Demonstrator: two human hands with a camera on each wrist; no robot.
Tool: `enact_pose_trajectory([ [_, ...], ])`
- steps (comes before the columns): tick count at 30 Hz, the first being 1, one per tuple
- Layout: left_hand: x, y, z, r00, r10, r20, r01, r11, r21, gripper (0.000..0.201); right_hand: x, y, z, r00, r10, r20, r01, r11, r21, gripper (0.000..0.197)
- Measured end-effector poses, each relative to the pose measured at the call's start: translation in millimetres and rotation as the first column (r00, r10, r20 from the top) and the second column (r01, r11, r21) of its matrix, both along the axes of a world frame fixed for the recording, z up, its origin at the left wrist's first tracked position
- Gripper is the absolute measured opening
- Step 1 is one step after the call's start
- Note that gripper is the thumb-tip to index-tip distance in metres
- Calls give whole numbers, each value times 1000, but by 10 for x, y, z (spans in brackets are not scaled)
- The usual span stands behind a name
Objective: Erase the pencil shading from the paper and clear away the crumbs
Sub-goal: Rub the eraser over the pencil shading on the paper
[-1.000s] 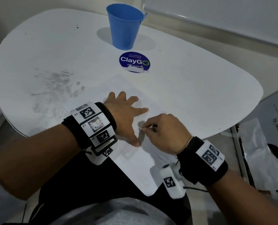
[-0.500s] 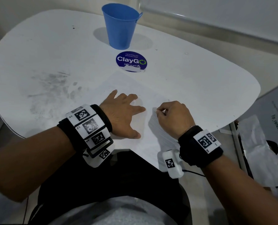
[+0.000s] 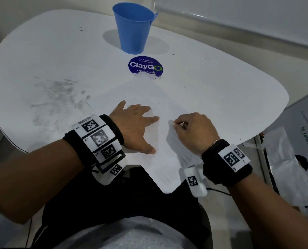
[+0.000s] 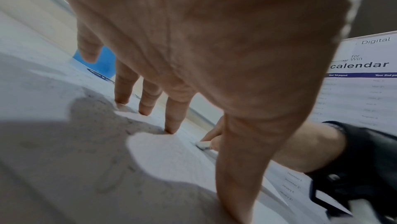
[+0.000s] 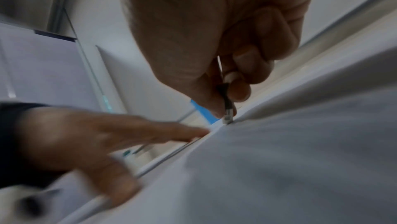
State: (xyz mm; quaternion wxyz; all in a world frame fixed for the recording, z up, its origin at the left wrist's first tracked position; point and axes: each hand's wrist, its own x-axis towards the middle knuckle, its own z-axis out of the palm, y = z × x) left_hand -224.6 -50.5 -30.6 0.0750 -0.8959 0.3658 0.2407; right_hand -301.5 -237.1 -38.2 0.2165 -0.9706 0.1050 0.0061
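Note:
A white sheet of paper [image 3: 149, 94] lies on the white table [image 3: 212, 83], its near corner hanging over the front edge. My left hand [image 3: 137, 126] lies flat on the paper with fingers spread, pressing it down. My right hand [image 3: 194, 130] pinches a small eraser [image 4: 204, 144] between thumb and fingers and holds its tip on the paper, right of the left hand. In the right wrist view the eraser [image 5: 227, 107] looks dark with a pale tip that touches the sheet. No pencil shading or crumbs show clearly on the paper.
A blue cup [image 3: 134, 27] stands at the back of the table, with a round blue ClayGo sticker [image 3: 145, 66] in front of it. Grey smudges [image 3: 54, 97] mark the table left of the paper. Printed sheets [image 3: 293, 168] lie on the floor to the right.
My right hand has moved with the eraser away from the left thumb, up and to the right across the paper. The left hand has stayed flat on the sheet.

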Motion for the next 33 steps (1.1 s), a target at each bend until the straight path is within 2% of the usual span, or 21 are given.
enact_pose_trajectory([
  [3, -5, -2, -2, 1000, 9, -2, -9, 1000, -13, 100, -70, 169, 34, 990, 124, -69, -121, 991, 49, 17],
  [8, 3, 7, -22, 1000, 7, 0, -7, 1000, -24, 100, 23, 16, 68, 1000, -28, -10, 28, 999, -29, 19],
  [11, 15, 8, -41, 1000, 3, -6, -3, 1000, -24, 102, -72, 193, 56, 989, 121, -88, -120, 993, 23, 17],
  [13, 20, 11, -36, 1000, 1, -8, -1, 1000, -20, 102, -84, 237, 73, 976, 170, -134, -164, 985, 54, 15],
  [18, 16, 13, -28, 1000, 4, -12, -4, 1000, -19, 101, 22, 26, 60, 999, -11, -46, 12, 1000, 7, 17],
  [20, 17, 9, -36, 1000, 4, -8, -4, 1000, -31, 102, -31, 127, 45, 997, 47, -56, -47, 999, -4, 18],
  [23, 22, 6, -29, 1000, 2, -4, -3, 999, -35, 103, -113, 300, 71, 976, 177, -128, -169, 983, 72, 16],
  [29, 36, 11, -40, 1000, 3, -11, -3, 999, -32, 102, -17, 94, 77, 999, 18, -41, -18, 1000, 6, 19],
  [33, 20, 5, -39, 1000, -2, -6, 1, 999, -37, 103, -108, 283, 62, 980, 172, -100, -169, 985, 43, 17],
])
